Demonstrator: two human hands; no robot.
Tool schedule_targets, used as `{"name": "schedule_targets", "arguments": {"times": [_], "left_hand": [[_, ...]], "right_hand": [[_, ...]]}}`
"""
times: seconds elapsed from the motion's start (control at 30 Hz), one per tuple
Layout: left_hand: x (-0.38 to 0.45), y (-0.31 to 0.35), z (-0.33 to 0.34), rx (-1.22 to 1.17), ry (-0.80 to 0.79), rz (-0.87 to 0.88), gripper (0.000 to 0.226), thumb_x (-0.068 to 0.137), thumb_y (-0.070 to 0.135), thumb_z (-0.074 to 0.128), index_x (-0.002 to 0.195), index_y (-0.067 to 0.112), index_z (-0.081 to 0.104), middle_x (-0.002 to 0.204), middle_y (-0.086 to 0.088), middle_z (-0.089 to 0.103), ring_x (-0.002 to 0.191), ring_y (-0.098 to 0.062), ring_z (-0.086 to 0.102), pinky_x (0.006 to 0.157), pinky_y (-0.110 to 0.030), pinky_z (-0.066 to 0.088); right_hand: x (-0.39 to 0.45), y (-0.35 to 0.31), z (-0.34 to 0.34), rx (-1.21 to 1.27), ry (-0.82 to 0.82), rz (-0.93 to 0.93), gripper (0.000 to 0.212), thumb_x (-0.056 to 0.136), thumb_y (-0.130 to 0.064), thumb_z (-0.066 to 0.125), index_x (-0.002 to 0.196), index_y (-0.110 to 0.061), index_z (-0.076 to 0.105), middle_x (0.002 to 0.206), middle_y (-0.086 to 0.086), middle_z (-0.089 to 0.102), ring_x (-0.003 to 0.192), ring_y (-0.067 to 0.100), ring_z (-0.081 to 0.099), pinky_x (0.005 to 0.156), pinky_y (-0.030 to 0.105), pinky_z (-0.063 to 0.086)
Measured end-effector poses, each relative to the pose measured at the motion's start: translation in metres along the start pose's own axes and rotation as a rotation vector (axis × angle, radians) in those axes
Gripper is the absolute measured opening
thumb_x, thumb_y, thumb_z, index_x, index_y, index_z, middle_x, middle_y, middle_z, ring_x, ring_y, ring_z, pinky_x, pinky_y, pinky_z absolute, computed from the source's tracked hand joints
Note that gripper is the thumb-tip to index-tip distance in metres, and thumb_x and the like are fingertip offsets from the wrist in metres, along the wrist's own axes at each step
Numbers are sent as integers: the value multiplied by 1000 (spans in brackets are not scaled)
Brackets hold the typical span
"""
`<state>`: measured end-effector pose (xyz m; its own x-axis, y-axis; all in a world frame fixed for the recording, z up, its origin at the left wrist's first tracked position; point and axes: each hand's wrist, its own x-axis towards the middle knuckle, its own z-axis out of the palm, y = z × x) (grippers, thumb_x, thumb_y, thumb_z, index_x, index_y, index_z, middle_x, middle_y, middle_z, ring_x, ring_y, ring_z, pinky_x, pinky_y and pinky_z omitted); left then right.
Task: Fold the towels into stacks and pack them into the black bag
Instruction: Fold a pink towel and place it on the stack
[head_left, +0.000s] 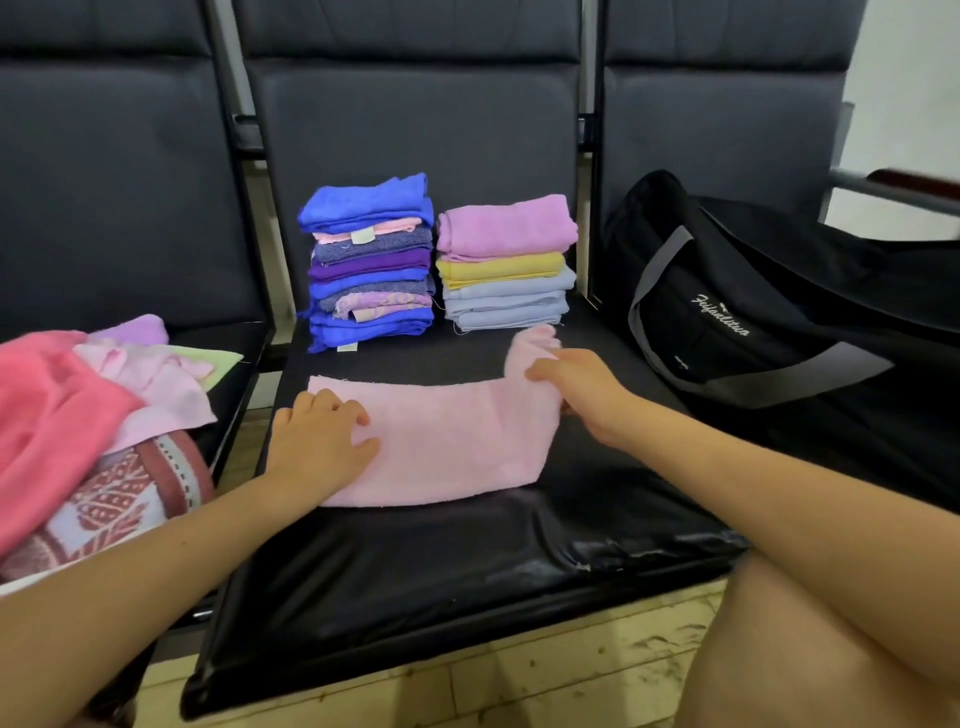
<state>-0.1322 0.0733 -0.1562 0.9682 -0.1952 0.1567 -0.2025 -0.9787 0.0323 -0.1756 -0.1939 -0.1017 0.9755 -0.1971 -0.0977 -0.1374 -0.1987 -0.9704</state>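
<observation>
A light pink towel (447, 441) lies flat on the middle black seat (415, 582). My left hand (322, 436) presses its left end with spread fingers. My right hand (582, 384) grips the towel's right end, which is lifted and curling upward. Behind it stand two folded stacks: a taller one of blue and purple towels (369, 265) and a shorter one with lilac, yellow and grey towels (504, 265). The black bag (753, 312) with grey straps sits on the right seat.
A heap of unfolded towels (78, 431), pink, pale pink and patterned, lies on the left seat. Seat backs rise behind the stacks. My bare knee (831, 649) is at the lower right, with tiled floor below the seat edge.
</observation>
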Motion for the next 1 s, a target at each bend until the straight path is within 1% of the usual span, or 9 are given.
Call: {"name": "schedule_targets", "arguments": {"times": [0.2, 0.33, 0.4, 0.5, 0.6, 0.73, 0.8, 0.87, 1.0], "left_hand": [[0, 0, 1, -87, -17, -31, 32, 90, 44, 53, 120, 34, 56, 129, 0, 46, 123, -22, 38, 104, -37, 29], [-1, -4, 2, -141, -13, -9, 31, 91, 37, 54, 121, 30, 57, 128, -1, 46, 121, -22, 37, 100, -33, 33], [-1, -5, 3, -151, -1, 4, 30, 92, 35, 54, 121, 28, 58, 127, -1, 47, 120, -22, 38, 100, -31, 34], [-1, -5, 6, -170, 30, 3, 29, 91, 33, 54, 120, 27, 59, 125, -2, 48, 118, -22, 39, 98, -30, 36], [1, -3, 10, -194, 33, -2, 29, 91, 32, 54, 119, 27, 60, 124, -2, 48, 117, -22, 39, 98, -30, 37], [5, 4, 13, -245, 6, -6, 29, 92, 31, 54, 120, 28, 59, 124, -1, 47, 118, -20, 37, 99, -30, 37], [6, 11, 15, -277, -14, -3, 28, 92, 29, 53, 120, 27, 59, 124, -1, 46, 119, -20, 36, 99, -30, 37], [6, 18, 18, -299, -30, 13, 28, 92, 27, 52, 120, 27, 59, 124, -1, 46, 120, -20, 35, 98, -30, 38], [8, 28, 20, -313, -66, 59, 29, 91, 26, 53, 120, 29, 60, 122, 0, 48, 120, -22, 36, 97, -31, 39]], "right_hand": [[4, 6, 57, -308, -361, -42, 33, 87, -21, 56, 110, 1, 65, 90, 5, 57, 79, 14, 54, 63, 23, 46], [7, 16, 71, -501, -578, 41, 31, 93, -35, 52, 85, -10, 68, 80, 2, 63, 71, 13, 56, 68, 25, 47], [10, 16, 70, -434, -520, 27, 27, 94, -35, 54, 81, -16, 68, 73, -1, 65, 64, 10, 55, 59, 21, 45], [22, 20, 56, -358, -295, -50, 21, 91, -23, 57, 82, -9, 71, 66, -1, 60, 59, 9, 51, 54, 18, 42], [37, 34, 32, -502, -129, -68, 23, 88, -18, 53, 68, -8, 54, 67, 7, 47, 66, 20, 46, 60, 29, 39], [40, 43, 13, -585, -197, 171, 40, 87, -43, 63, 68, -10, 50, 71, 6, 48, 63, 19, 47, 54, 25, 39], [35, 43, 13, -561, -247, 219, 39, 84, -42, 70, 66, -14, 50, 68, 0, 49, 57, 12, 45, 45, 17, 36], [34, 43, 17, -444, -279, 263, 23, 82, -31, 74, 83, -13, 60, 79, -2, 57, 63, 8, 52, 44, 14, 40], [36, 39, 16, -229, -174, 342, 51, 78, -24, 74, 121, -4, 56, 113, 10, 64, 91, 21, 64, 67, 27, 51]]}}
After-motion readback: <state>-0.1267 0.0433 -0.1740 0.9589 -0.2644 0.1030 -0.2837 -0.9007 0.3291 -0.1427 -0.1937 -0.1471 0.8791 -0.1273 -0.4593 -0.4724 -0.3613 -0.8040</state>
